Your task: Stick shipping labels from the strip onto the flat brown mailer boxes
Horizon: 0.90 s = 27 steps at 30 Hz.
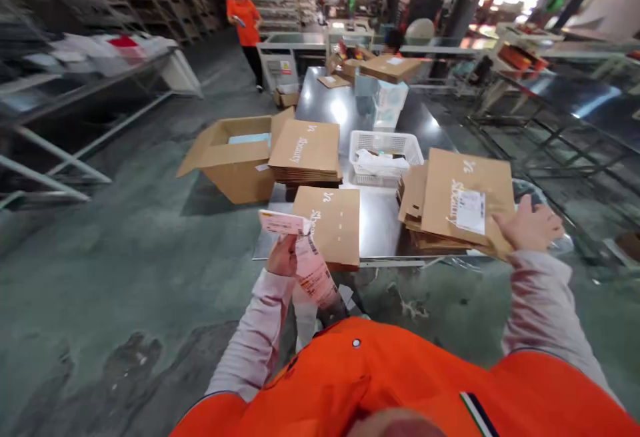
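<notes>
In my left hand [283, 255] is a strip of shipping labels [315, 270], its fingers closed round the paper and the tail hanging toward my waist. Just behind it a flat cardboard box [333, 224] printed with lettering lies at the table's front edge. On the right, my right hand [530, 224] has its fingers spread beside the near right corner of a labelled cardboard box [440, 187]. That box tops a stack of flat cartons, with a white label [471, 212] on its face. Whether the palm touches the carton is hard to tell.
A stack of flat boxes [305, 147] and a white plastic basket [385, 174] with papers stand on the metal table [375, 224]. An open carton [235, 170] is at the left. Farther back, a person in orange [243, 20] stands near shelves. Light blue boxes [387, 100] sit at the far end.
</notes>
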Available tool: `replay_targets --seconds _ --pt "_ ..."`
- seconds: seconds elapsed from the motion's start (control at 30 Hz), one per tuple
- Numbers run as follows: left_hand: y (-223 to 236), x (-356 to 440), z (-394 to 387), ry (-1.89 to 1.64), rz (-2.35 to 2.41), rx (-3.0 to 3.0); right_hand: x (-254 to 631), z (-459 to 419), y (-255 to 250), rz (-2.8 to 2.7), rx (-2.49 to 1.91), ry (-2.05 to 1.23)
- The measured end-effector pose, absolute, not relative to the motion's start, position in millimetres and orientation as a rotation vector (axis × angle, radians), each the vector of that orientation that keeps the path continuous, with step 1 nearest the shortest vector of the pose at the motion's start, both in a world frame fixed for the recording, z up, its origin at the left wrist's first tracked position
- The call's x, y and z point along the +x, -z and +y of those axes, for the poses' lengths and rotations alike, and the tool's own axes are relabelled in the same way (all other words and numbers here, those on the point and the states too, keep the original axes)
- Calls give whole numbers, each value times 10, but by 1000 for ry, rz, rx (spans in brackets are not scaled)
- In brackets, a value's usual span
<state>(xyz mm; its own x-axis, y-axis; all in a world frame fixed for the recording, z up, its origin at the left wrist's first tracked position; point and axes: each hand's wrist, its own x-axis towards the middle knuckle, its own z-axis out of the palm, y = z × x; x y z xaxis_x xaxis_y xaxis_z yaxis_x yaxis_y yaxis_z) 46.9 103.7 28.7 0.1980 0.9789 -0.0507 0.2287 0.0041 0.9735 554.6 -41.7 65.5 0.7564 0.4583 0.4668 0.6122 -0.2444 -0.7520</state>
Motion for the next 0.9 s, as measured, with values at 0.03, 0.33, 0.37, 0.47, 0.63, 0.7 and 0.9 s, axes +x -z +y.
replay_targets --seconds 0.03,0.33,0.37,0.47,0.63,0.7,0.9 --pt "-246 554 987 -917 1227 1381 5252 -286 -561 -994 -1927 85" --pt "75 594 553 -899 1179 1272 2223 314 184 -1287 -1185 -1045" --pt "79 527 532 -933 1155 1277 2159 307 205 -1273 -1179 -1071" --pt "92 415 494 -1017 1126 1175 2171 292 210 -1455 -1195 -1184" --pt "189 510 389 -999 1204 1102 2324 363 64 -1642 -1300 -1075" --pt "233 567 338 -1012 1186 1081 2352 368 0 -1716 -1297 -983" --pt "299 627 284 -1002 1182 1092 2378 258 -66 -1676 -1316 -874"
